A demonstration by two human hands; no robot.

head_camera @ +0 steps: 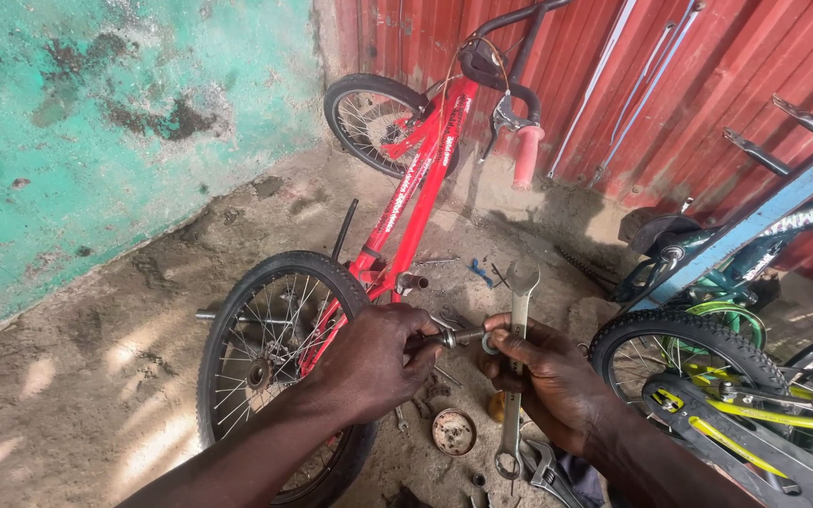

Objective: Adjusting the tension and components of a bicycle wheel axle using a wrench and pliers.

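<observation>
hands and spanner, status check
Left hand grips short metal axle bolt. Right hand holds long silver spanner upright. Red bicycle lies beneath.

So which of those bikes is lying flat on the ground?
The red bike, stretched out on the dirt with its rear wheel under the left hand. The blue-framed bike and yellow-green bike on the right stand upright.

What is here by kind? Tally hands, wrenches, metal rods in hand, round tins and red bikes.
Hands: 2, left hand and right hand
Wrenches: 2, held wrench and ground wrench
Metal rod: 1
Round tin: 1
Red bike: 1
Total: 7
</observation>
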